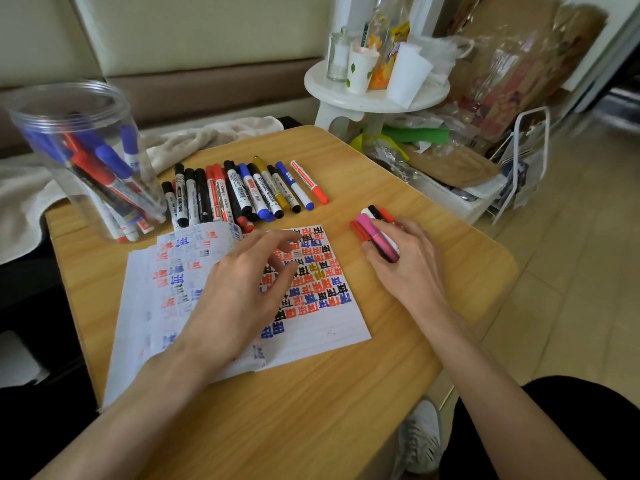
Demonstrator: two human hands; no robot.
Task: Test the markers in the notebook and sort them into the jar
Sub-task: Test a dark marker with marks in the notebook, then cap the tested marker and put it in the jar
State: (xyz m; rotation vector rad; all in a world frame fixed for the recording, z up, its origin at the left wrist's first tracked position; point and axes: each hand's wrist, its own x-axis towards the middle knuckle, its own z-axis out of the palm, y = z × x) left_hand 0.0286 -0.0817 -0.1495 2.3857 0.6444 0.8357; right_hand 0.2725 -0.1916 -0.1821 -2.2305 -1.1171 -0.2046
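Observation:
An open notebook (322,327) lies on the wooden table (311,410), its right page filled with red, blue, black and yellow test marks. My left hand (242,289) hovers over or rests on the page with fingers spread and relaxed. My right hand (403,261) grips a pink marker (375,239) beside a small cluster of markers (367,220) right of the notebook. A row of several markers (242,192) lies beyond the notebook. A clear plastic jar (79,157) at the back left holds several blue and red markers.
A beige towel (194,140) lies behind the table. A white round stool (374,95) with cups and bottles stands at the back right, next to cluttered boxes and bags (467,157). The table's right edge drops to a tiled floor; a shoe (419,434) shows below.

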